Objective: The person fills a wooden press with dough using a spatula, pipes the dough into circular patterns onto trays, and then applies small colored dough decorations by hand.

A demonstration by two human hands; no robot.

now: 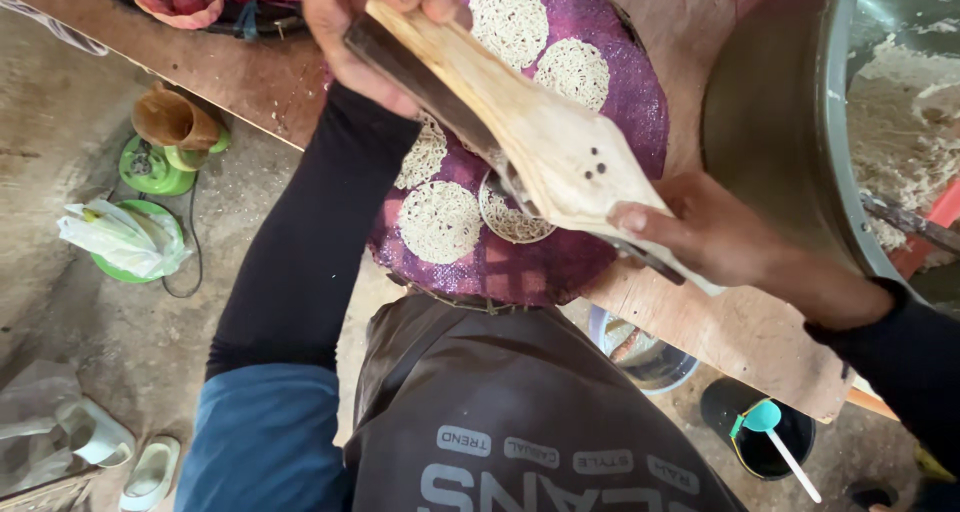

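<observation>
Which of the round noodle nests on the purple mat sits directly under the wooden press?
The nest at the mat's near edge, partly hidden beneath the wooden press that the left hand and right hand hold. The other nests lie fully uncovered beside or beyond it.

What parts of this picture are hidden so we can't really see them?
- Left hand, head view: fingertips cut off by the top edge.
- Newest noodle disc, head view: partly covered by the wooden press.
- Round purple mat, head view: its middle is hidden by the press and both arms.
- Big metal basin, head view: cut off by the top edge.
- Right hand, head view: fingers under the press are hidden.
</observation>
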